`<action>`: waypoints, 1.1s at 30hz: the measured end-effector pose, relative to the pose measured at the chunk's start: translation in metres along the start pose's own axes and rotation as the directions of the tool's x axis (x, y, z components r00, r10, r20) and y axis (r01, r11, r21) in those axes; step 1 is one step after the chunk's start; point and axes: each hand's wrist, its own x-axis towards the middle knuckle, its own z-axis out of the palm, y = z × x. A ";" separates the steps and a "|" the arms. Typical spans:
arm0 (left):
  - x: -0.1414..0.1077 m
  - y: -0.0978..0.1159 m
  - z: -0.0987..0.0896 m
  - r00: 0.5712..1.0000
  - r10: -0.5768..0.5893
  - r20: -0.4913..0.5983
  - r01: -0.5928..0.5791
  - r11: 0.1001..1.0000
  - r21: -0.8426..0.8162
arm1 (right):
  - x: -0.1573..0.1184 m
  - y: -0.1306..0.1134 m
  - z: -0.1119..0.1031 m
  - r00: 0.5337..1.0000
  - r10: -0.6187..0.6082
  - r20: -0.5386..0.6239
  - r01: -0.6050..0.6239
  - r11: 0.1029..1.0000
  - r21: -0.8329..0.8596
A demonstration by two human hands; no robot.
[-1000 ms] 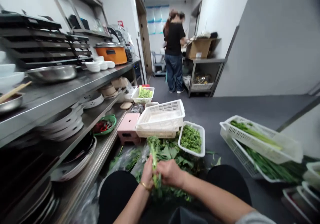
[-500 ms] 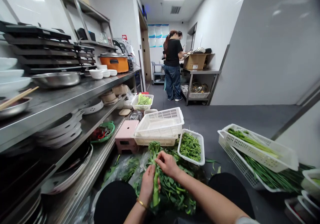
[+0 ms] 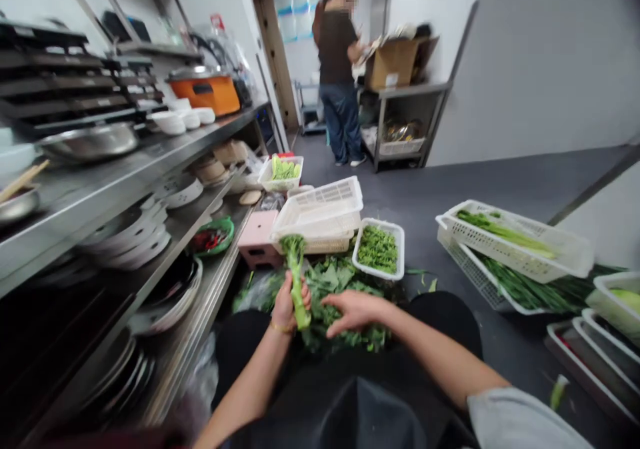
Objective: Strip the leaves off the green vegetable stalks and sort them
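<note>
My left hand (image 3: 289, 303) is closed around a long green broccoli stalk (image 3: 297, 282), its small floret head pointing up and away from me. Just right of it, my right hand (image 3: 356, 309) has its fingers apart and nothing between them; it hovers above a heap of leafy greens (image 3: 333, 279). Beyond the heap, a white basket of cut green pieces (image 3: 379, 247) stands on the floor. To its left are stacked white plastic baskets (image 3: 320, 205) beside a pink stool (image 3: 259, 235).
A steel shelf unit (image 3: 150, 162) with bowls and pans runs along my left. Baskets of long green stems (image 3: 520, 242) stand at right, near stacked white tubs (image 3: 595, 349). A person (image 3: 337, 69) stands at the back by a steel table (image 3: 413, 91) with a cardboard box (image 3: 393, 62).
My right hand has let go of the broccoli stalk and opened, moving slightly right. My left hand now holds the stalk alone, a little higher and further left. The view has tilted down.
</note>
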 end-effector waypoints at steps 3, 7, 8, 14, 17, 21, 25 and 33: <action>-0.002 -0.005 0.004 0.993 -0.025 0.118 0.021 0.999 0.038 | 0.031 0.010 -0.018 0.992 0.119 0.035 -0.124 0.946 0.301; -0.006 -0.019 0.007 0.993 0.004 0.117 -0.021 0.989 0.144 | 0.063 0.001 -0.009 0.973 0.077 -0.216 -0.015 0.962 0.272; -0.009 -0.021 0.009 0.996 0.022 0.085 -0.037 0.983 0.182 | 0.063 -0.001 -0.005 0.944 0.005 -0.331 0.042 0.990 0.133; -0.024 -0.025 0.019 0.992 -0.050 0.115 0.026 0.979 0.201 | 0.032 0.006 0.005 0.698 -0.577 -0.424 0.298 0.772 -0.561; -0.024 -0.025 0.017 0.944 -0.205 0.257 0.193 0.979 0.069 | 0.024 0.000 0.000 0.712 -0.568 -0.413 0.428 0.817 -0.386; -0.025 -0.015 0.011 0.946 -0.133 0.294 0.158 0.985 -0.064 | 0.009 -0.015 -0.005 0.863 -0.126 -0.489 0.367 0.821 0.437; -0.029 -0.007 0.008 0.987 -0.003 0.161 0.023 0.992 -0.124 | 0.004 -0.003 -0.009 0.969 0.091 -0.230 0.143 0.553 0.821; -0.029 -0.008 0.014 0.945 -0.204 0.255 0.186 0.978 0.094 | 0.054 -0.013 -0.015 0.970 0.046 -0.237 0.111 0.786 0.608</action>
